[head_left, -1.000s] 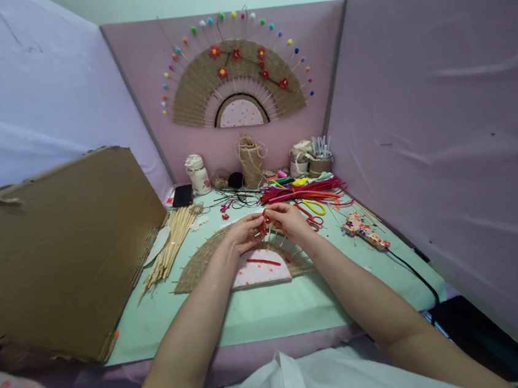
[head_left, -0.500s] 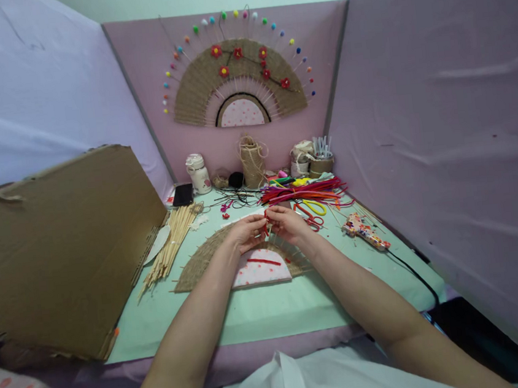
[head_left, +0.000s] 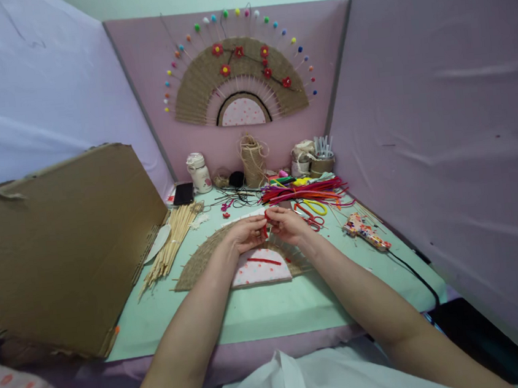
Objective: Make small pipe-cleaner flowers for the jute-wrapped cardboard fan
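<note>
My left hand and my right hand meet fingertip to fingertip over a half-round burlap fan lying on the green table. Both pinch a small red pipe-cleaner piece between them. Under my wrists the fan has a pink dotted centre with a loose red strip on it. Thin sticks poke out from the fan's edge.
A big cardboard sheet leans at the left. Bamboo skewers lie beside it. Coloured pipe cleaners, scissors, a glue gun with its black cord, a twine spool, a jar, a phone. A finished fan hangs on the back wall.
Both hands have drifted slightly away from me while still working the red piece; otherwise nothing has moved.
</note>
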{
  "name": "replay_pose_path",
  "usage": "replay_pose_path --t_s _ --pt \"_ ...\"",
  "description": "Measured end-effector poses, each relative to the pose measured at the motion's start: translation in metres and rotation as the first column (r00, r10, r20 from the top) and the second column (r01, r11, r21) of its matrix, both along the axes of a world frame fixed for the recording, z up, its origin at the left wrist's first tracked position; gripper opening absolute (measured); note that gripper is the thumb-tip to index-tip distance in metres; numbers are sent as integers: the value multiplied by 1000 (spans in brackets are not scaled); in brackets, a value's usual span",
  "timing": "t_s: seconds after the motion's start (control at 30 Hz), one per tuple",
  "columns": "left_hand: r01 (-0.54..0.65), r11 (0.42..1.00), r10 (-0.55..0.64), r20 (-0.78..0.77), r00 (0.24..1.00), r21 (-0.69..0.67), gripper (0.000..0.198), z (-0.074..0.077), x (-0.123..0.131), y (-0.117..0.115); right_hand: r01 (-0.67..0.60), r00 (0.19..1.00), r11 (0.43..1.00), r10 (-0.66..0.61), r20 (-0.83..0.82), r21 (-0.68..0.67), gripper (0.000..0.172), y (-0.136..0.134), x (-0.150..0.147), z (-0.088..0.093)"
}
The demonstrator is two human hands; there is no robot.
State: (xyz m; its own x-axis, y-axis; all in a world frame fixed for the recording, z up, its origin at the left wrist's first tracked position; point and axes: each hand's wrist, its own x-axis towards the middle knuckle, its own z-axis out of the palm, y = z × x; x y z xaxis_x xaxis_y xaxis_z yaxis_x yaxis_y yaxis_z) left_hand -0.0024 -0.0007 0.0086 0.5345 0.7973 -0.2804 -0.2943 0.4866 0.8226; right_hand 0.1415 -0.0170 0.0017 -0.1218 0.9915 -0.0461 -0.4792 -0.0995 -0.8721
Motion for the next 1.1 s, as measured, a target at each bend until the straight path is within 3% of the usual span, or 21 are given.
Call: replay_pose_path --t_s 0.2,0.3,0.43,0.57,0.77,1.1 --pt "112 993 -108 91 990 -40 13 1 -5 0 -23 997 999 21 68 25 40 -1 3 3" --pt "146 989 -141 116 983 -34 13 1 -5 0 -2 981 995 -17 192 100 35 -2 6 4" --pt "192 981 -190 95 977 -10 16 0 -7 1 25 873 955 -165 460 295 24 -4 14 9" --pt "182 983 -180 74 981 -22 20 0 -6 1 -48 771 918 -217 599 394 19 -6 20 15" --pt "173 979 -161 115 980 -108 8 -1 -5 0 -104 750 908 -197 632 406 18 -5 25 17" --pt "226 972 -212 171 962 -70 12 -1 -6 -2 -123 790 915 -143 597 383 21 -5 23 16"
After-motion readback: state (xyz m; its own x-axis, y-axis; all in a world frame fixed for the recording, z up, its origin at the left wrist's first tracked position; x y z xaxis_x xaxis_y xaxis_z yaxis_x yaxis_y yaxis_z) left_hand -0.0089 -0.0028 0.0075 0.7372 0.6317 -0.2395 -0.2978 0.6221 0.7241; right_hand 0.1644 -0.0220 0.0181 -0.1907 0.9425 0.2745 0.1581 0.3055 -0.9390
